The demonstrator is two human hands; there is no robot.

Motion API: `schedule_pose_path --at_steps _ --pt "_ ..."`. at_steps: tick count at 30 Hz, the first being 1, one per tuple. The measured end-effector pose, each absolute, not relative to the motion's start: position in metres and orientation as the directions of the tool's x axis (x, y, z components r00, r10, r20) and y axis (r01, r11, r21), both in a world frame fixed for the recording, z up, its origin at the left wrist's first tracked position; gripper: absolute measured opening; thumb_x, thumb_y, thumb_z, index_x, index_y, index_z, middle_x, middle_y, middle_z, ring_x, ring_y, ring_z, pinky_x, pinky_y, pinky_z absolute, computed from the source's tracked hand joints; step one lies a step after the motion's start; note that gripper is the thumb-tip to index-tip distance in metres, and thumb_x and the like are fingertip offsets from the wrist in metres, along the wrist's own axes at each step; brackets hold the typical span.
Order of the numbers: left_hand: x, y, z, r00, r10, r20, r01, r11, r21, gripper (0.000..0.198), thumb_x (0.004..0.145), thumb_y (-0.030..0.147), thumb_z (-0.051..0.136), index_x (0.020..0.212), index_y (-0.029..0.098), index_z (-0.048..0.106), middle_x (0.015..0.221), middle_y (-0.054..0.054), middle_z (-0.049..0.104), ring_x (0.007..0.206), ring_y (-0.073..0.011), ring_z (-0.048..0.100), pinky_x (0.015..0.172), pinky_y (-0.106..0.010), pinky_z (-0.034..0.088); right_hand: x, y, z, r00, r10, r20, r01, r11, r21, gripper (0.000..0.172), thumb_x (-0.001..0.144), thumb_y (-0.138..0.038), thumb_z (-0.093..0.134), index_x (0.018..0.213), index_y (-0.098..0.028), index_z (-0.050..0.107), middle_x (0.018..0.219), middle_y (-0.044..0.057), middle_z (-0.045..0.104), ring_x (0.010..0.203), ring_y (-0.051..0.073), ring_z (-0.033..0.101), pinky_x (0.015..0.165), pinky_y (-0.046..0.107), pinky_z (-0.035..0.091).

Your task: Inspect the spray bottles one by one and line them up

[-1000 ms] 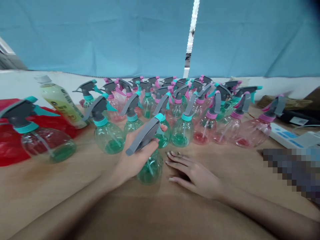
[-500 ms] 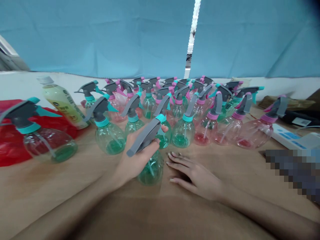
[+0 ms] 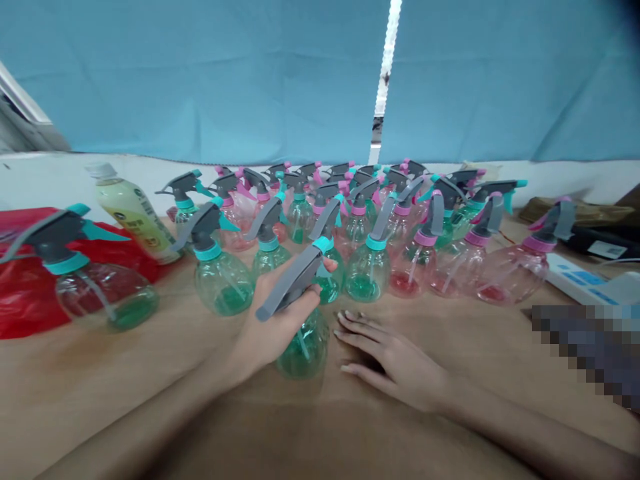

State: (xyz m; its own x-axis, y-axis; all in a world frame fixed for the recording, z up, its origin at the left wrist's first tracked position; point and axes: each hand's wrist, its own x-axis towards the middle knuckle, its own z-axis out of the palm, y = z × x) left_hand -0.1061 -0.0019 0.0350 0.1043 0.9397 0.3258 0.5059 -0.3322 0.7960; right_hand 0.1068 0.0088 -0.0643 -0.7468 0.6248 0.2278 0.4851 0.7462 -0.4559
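My left hand (image 3: 273,323) is closed around the neck and trigger area of a green spray bottle (image 3: 303,350) with a grey and teal sprayer head. Its round, clear body stands on the wooden table (image 3: 200,427), and the hand hides its collar. To the right of this bottle, my right hand (image 3: 387,353) rests low over the table with its fingers stretched out, holding nothing. Just beyond the hands stand a green spray bottle with a teal collar (image 3: 367,277) and a pink spray bottle (image 3: 411,270). Another green spray bottle (image 3: 225,283) is left of my left wrist.
Several more green and pink spray bottles fill the back of the table. A lone green spray bottle (image 3: 107,293) stands at left, before a red plastic bag (image 3: 30,300) and a labelled drink bottle (image 3: 133,213). A white power strip (image 3: 585,277) lies at right.
The whole view has shifted slightly downward in the picture. Both hands and the held spray bottle keep the same positions relative to each other.
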Motion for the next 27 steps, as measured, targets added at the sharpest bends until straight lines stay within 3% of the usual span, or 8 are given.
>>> schedule_pose_path --at_steps 8,12,16,21,27 --pt "-0.1086 -0.0015 0.0304 0.119 0.937 0.327 0.487 -0.342 0.803 0.027 0.083 0.025 0.05 0.107 0.029 0.063 0.059 0.004 0.055 0.056 -0.017 0.054 0.052 -0.028 0.041 0.107 0.0087 -0.0642 -0.748 0.627 0.22 0.487 0.743 -0.46 0.053 0.094 -0.048 0.046 0.141 -0.024 0.043 0.148 0.006 0.04 0.139 0.023 0.033 0.114 0.046 0.03" --pt "-0.1107 -0.0019 0.0283 0.128 0.937 0.325 0.456 -0.346 0.82 0.029 0.082 0.023 0.051 0.108 0.028 0.063 0.064 0.002 0.058 0.064 -0.0184 0.058 0.059 -0.03 0.045 0.1073 0.0087 -0.066 -0.743 0.63 0.225 0.488 0.741 -0.462 0.053 0.093 -0.047 0.047 0.141 -0.024 0.043 0.148 0.005 0.041 0.138 0.024 0.034 0.114 0.046 0.03" --pt "-0.1117 -0.0034 0.0297 0.129 0.929 0.347 0.487 -0.365 0.793 0.026 0.078 0.024 0.051 0.1 0.024 0.066 0.068 0.0 0.06 0.076 -0.0212 0.059 0.066 -0.032 0.047 0.1074 0.0088 -0.0674 -0.743 0.628 0.234 0.482 0.743 -0.464 0.052 0.093 -0.047 0.048 0.14 -0.025 0.044 0.148 0.005 0.04 0.138 0.024 0.034 0.113 0.046 0.031" --pt "-0.1111 -0.0038 0.0317 0.129 0.914 0.385 0.497 -0.396 0.772 0.017 0.076 0.025 0.051 0.085 0.023 0.065 0.075 -0.001 0.062 0.071 -0.0187 0.056 0.064 -0.031 0.045 0.1072 0.0079 -0.0667 -0.739 0.638 0.218 0.498 0.734 -0.461 0.052 0.093 -0.048 0.046 0.14 -0.024 0.044 0.148 0.005 0.041 0.138 0.024 0.034 0.113 0.046 0.031" --pt "-0.1111 -0.0049 0.0328 0.134 0.924 0.358 0.437 -0.379 0.815 0.008 0.076 0.024 0.052 0.078 0.023 0.06 0.078 -0.001 0.064 0.077 -0.0202 0.062 0.073 -0.032 0.048 0.107 0.0077 -0.066 -0.737 0.633 0.236 0.492 0.742 -0.455 0.052 0.093 -0.048 0.047 0.138 -0.022 0.047 0.147 0.006 0.042 0.138 0.024 0.035 0.114 0.046 0.031"
